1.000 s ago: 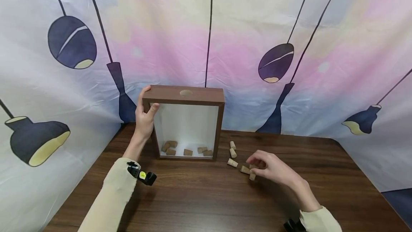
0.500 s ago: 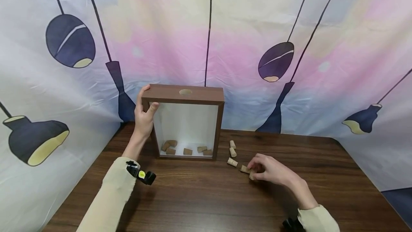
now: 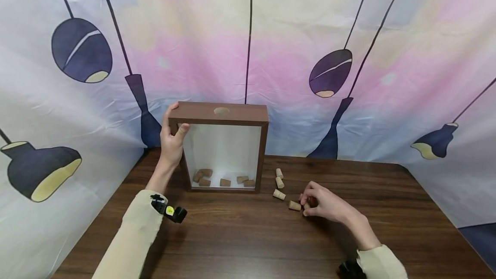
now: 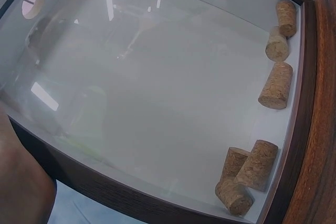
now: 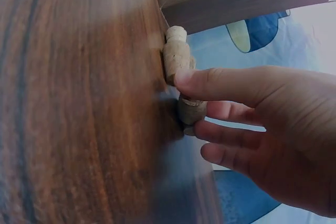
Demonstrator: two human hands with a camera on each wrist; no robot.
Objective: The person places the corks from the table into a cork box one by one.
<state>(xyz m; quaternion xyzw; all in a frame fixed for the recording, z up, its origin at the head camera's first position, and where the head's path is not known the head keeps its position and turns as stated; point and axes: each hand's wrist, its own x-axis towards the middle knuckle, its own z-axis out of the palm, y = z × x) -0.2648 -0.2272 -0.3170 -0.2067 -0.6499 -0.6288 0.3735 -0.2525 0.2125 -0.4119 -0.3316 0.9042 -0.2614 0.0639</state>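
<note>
A brown wooden frame box [image 3: 265, 150] with a clear front and a round hole in its top stands upright on the table. My left hand [image 3: 172, 143] grips its upper left corner, thumb on the front and fingers round behind. Several tapered corks [image 4: 276, 85] lie inside along the bottom. To the right of the box, my right hand [image 3: 324, 203] pinches a cork [image 5: 192, 109] between thumb and fingers, low over the table; in the head view the fingers mostly hide it. Just left of the fingertips lies another cork [image 3: 294, 206].
Loose corks [image 3: 279, 194] form a line on the dark wooden table [image 3: 240, 236] beside the box's right side. Behind the table hangs a cloth [image 3: 294, 132] printed with lamps. A small camera [image 3: 176, 213] is strapped to the left wrist.
My right fingers have closed on the cork that lay nearest them and drawn it slightly away from the neighbouring cork. My left hand and the box have stayed in place.
</note>
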